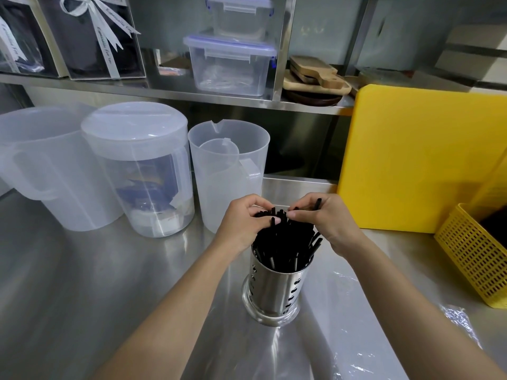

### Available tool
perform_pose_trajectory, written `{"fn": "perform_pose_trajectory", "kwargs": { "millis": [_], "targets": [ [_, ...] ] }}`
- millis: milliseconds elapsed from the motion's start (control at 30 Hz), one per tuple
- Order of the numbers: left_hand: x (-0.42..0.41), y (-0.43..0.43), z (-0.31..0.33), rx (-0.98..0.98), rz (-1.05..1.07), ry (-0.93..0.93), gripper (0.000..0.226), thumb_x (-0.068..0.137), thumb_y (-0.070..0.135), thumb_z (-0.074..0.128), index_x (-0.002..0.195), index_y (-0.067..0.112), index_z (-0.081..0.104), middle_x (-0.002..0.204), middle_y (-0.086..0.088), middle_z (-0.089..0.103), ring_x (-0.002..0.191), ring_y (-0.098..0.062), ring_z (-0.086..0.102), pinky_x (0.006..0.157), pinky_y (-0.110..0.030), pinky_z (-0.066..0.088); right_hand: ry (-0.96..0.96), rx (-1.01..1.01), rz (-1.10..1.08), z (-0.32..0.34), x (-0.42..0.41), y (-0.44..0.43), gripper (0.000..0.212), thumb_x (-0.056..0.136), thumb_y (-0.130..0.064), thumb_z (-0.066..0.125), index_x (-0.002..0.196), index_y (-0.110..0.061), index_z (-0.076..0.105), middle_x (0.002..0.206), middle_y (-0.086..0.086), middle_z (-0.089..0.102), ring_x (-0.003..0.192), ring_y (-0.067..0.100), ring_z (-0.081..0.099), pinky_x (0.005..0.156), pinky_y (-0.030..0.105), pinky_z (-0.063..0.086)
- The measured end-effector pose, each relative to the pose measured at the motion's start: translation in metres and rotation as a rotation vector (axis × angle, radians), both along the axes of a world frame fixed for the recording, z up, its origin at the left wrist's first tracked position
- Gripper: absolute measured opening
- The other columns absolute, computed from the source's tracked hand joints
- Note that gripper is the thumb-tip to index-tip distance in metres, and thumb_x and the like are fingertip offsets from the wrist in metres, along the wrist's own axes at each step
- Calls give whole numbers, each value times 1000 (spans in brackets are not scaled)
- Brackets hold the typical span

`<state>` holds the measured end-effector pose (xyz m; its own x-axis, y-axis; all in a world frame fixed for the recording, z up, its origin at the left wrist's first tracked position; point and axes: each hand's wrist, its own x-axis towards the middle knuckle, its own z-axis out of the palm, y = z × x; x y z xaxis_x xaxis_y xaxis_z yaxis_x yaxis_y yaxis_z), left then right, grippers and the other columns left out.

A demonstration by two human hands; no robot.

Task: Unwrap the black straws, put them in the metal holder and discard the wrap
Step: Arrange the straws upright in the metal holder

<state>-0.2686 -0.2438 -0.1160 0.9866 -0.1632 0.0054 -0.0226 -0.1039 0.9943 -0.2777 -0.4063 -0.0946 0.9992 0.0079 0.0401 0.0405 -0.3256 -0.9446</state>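
Observation:
A perforated metal holder (274,289) stands upright on the steel counter (82,283) in front of me. A bundle of black straws (285,242) stands in it, tops fanned out above the rim. My left hand (241,223) grips the straw tops from the left, thumb and fingers pinched on them. My right hand (326,218) pinches the tops from the right, with one straw sticking up between its fingers. Clear plastic wrap (356,311) lies flat on the counter to the right of the holder, under my right forearm.
Three translucent plastic jugs (227,171) stand behind the holder at left and centre. A yellow cutting board (419,165) leans at the right, with a yellow mesh basket (474,259) in front of it. A shelf above holds clear lidded boxes (230,64) and wooden boards.

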Motion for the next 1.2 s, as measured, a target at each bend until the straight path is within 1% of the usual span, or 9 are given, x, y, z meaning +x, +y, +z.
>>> {"fn": "perform_pose_trajectory", "kwargs": {
  "millis": [167,300,400,500,600,767,933,1067,1200],
  "targets": [
    [2,-1,-5,59,72,-33,24,67,7,77,73,24,61,114,0,65,99,-20,65,90,-36,52,1,8,7,-2,1,-2,7,74,-4,71,71,-9,69,62,-1,66,57,4,64,55,12,49],
    [2,-3,-6,69,126,-21,23,67,11,79,69,20,57,125,-2,60,102,-19,61,82,-21,48,25,42,6,-3,2,-2,7,74,-2,70,73,-8,69,62,-1,67,57,5,64,54,13,49],
    [1,-6,-6,67,148,-20,21,68,12,79,68,17,58,125,-3,60,98,-18,62,74,-17,47,35,58,8,-3,1,-3,7,74,-2,71,73,-8,69,61,-2,68,59,7,66,56,14,50],
    [1,-6,-5,39,142,-10,19,67,9,78,65,17,60,122,-5,62,96,-22,64,86,-31,52,21,58,6,-2,-1,-4,6,74,-2,71,74,-8,69,60,-2,67,57,5,65,54,13,49],
    [0,-5,-2,52,134,-35,16,66,10,78,65,18,64,105,1,66,97,-22,64,89,-34,51,-2,34,0,0,-2,-4,6,73,-5,73,74,-10,70,70,11,65,57,6,59,55,13,47],
    [-2,-1,7,59,121,-109,17,66,12,79,63,19,64,71,3,63,72,-11,57,72,-25,45,-34,-14,44,10,-3,-5,14,72,-5,74,68,-19,71,69,3,63,57,1,52,56,12,44],
    [-4,-1,14,90,78,-148,17,68,12,77,65,23,65,65,4,62,62,-6,56,61,-15,46,-61,-114,82,18,-4,-2,14,74,-6,72,75,-21,70,73,0,63,68,9,56,60,13,46],
    [-4,-1,15,215,48,-225,22,72,15,75,65,31,61,69,9,63,70,-8,58,73,-22,45,-135,-189,50,23,-4,0,24,75,-7,72,94,-20,65,80,0,60,76,9,56,62,3,43],
    [-9,-3,18,409,87,-345,18,72,24,74,67,28,57,77,16,58,85,-11,58,86,-30,43,-167,-255,62,28,-7,1,26,78,-8,69,101,-20,63,84,-4,60,80,7,56,64,3,41]
  ]
}}
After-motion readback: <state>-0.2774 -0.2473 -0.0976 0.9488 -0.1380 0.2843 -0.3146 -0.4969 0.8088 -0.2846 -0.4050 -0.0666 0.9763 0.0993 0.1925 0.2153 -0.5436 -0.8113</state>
